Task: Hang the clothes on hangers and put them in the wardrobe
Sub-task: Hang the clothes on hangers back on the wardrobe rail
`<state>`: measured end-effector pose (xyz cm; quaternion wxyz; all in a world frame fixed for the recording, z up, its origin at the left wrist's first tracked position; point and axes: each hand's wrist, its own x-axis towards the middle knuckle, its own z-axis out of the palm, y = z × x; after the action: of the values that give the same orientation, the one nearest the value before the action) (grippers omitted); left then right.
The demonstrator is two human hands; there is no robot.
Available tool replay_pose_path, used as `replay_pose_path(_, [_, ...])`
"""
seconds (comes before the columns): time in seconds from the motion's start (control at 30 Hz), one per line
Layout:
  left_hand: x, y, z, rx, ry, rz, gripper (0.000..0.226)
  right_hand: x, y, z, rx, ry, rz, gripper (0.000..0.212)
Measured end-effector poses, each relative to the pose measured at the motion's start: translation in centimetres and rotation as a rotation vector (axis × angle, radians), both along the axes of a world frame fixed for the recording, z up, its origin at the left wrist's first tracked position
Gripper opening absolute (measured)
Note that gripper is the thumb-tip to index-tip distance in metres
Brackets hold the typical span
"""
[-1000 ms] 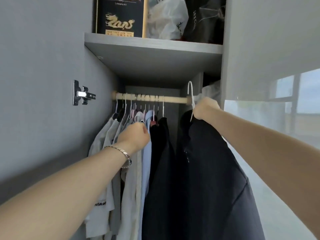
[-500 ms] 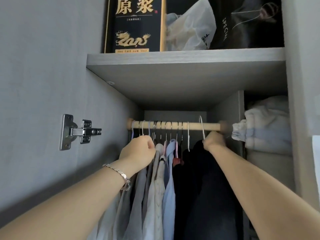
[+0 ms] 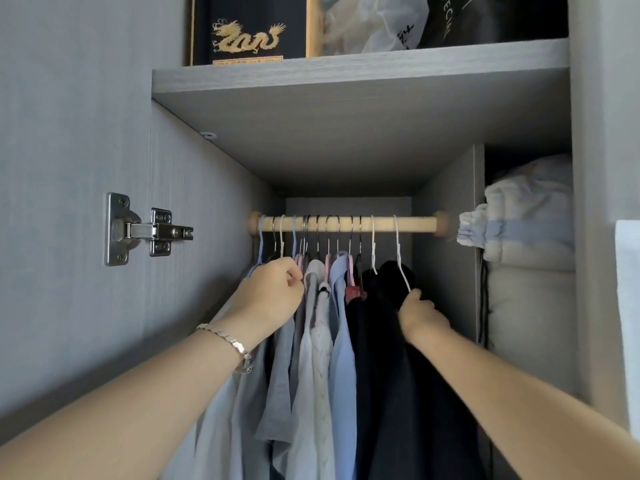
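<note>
Right hand (image 3: 417,311): my fingers pinch the white hanger (image 3: 399,251) at the shoulder of the dark garment (image 3: 398,375)
Where it hangs: on the wooden rod (image 3: 415,224), rightmost of the row in the wardrobe (image 3: 207,202)
Left hand (image 3: 273,292): curled against the pale shirts (image 3: 311,358); I cannot tell its grip

grey wardrobe (image 3: 86,133), pale wooden rail (image 3: 412,224), light blue shirt (image 3: 343,341), black box (image 3: 249,26) with gold dragon

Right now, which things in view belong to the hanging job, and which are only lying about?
Job: dark garment, white hanger in the right hand, wooden rail, hung shirts by the left hand.
Lying about: black dragon box, plastic bag, folded bedding, door hinge.
</note>
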<state>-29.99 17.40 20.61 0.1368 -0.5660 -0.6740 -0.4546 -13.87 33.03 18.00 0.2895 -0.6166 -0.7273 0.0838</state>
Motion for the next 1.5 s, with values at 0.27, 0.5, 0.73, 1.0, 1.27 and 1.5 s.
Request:
replay_pose_path(0.27, [-2.1, 1.5, 0.8, -0.108, -0.049, 0.235, 0.047, 1.9, -2.8, 6.2, 0.317, 0.045, 0.051, 0.035])
replay_pose_path(0.5, [-4.9, 5.7, 0.6, -0.417, -0.360, 0.146, 0.121, 1.4, -3.4, 6.5, 0.300, 0.046, 0.067, 0.030])
replay_pose_path(0.73, [-0.3, 7.1, 0.4, -0.299, -0.448, -0.154, 0.042, 2.7, -3.1, 5.7, 0.251, 0.004, 0.033, 0.025])
replay_pose_path(1.0, [3.7, 8.6, -0.4, -0.241, -0.451, -0.307, 0.037, 4.0, -3.8, 6.6, 0.221, 0.126, -0.022, 0.024])
replay_pose_path(1.27, [6.8, 10.1, -0.5, -0.255, -0.471, -0.413, 0.043, 2.6, -3.1, 5.6, 0.071, -0.010, -0.004, 0.045])
replay_pose_path(1.5, [4.7, 8.5, -0.3, -0.292, -0.622, -0.394, 0.057, 0.0, -3.9, 3.5, 0.038, -0.187, 0.022, 0.058])
